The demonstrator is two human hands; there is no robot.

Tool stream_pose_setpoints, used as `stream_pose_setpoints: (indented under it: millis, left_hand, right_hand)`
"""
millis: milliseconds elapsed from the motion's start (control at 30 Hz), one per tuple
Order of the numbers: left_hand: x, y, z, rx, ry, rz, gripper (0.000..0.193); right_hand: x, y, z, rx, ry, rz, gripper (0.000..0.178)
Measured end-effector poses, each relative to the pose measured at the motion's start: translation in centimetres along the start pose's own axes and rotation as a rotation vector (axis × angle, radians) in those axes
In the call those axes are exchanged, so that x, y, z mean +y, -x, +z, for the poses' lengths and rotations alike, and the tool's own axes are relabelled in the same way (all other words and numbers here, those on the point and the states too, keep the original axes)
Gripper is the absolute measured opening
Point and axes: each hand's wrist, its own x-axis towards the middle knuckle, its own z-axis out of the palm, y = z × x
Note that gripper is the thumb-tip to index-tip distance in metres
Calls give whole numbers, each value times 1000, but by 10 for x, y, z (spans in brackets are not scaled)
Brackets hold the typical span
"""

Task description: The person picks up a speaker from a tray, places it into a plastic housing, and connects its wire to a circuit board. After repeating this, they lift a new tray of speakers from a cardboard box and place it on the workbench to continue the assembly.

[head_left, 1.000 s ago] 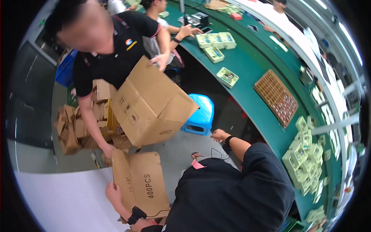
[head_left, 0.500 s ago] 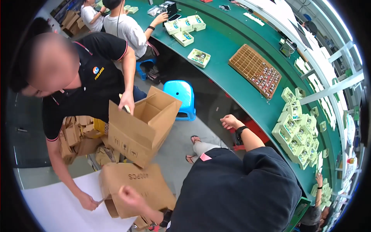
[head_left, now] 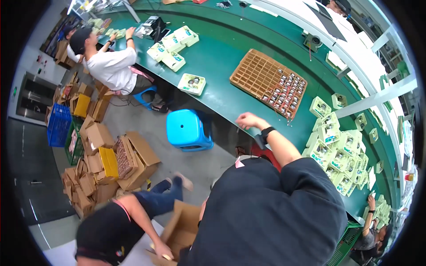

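Green bench [head_left: 220, 103]: tray [head_left: 256, 73], part filled, part bare; right hand [head_left: 248, 120] curled by near edge, grip unclear (left hand unseen).

Glossy plastic stool [head_left: 184, 128], matt cardboard box [head_left: 184, 224], smooth tabletop [head_left: 222, 95] (faintly shiny), matt cloth shirt [head_left: 270, 213]

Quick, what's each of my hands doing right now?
Left hand: hidden from view, can't tell.
Right hand: loosely curled near the green table; can't tell if holding anything.

The head fisheye looks down across a bench [head_left: 220, 96].
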Motion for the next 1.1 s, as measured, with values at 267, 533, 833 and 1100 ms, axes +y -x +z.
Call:
stream_pose_setpoints:
  millis: [267,533,833,1100]
  left_hand:
    - [190,-105,28,-153,198,203,40]
    - [436,-227,-81,188,-158,441,43]
    - [692,-331,-65,356,-666,1188,14]
    - [708,-422,-55,295,-533,1572,12]
  right_hand:
    - [72,-50,-224,1013,89,-254,32]
    - [77,-95,-299,1031,628,-34,47]
    - [118,-72,-301,1200,219,-274,11]
    - [-33,-1,-235,994,-147,-1051,36]
